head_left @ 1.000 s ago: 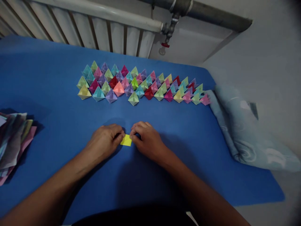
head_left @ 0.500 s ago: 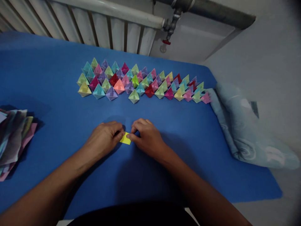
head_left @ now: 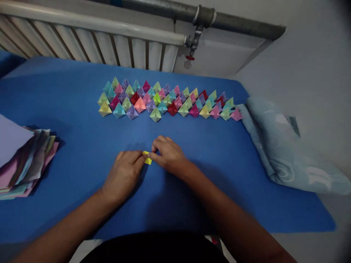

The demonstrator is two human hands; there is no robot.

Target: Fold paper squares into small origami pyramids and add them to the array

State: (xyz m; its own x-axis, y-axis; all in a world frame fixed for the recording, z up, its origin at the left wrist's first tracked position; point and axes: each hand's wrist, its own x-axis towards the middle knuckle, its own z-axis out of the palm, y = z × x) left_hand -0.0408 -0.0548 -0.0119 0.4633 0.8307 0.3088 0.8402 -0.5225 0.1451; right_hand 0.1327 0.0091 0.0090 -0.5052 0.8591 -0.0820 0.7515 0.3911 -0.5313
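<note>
Between my two hands is a small folded piece of yellow paper (head_left: 148, 160), just above or on the blue surface. My left hand (head_left: 128, 168) is closed on its left side, thumb and fingers together. My right hand (head_left: 169, 154) pinches its right edge, with the thumb on the paper and the index finger curled. Fingertips cover much of the paper, so its exact folds are hidden. Beyond my hands stand rows of small folded paper boats (head_left: 140, 105) in many colours, with one light green paper boat (head_left: 155, 115) at the near side of the rows.
At the left lies a stack of coloured paper sheets (head_left: 41, 160), a lilac sheet (head_left: 12, 140) on top. A folded grey-blue blanket (head_left: 282, 153) rests on the right end of the blue surface (head_left: 90, 146). A white radiator (head_left: 109, 45) and a pipe (head_left: 246, 25) run behind.
My left hand has shifted over the yellow paper, and less of the paper shows. The view has moved a little, bringing more of the paper stack into sight at left.
</note>
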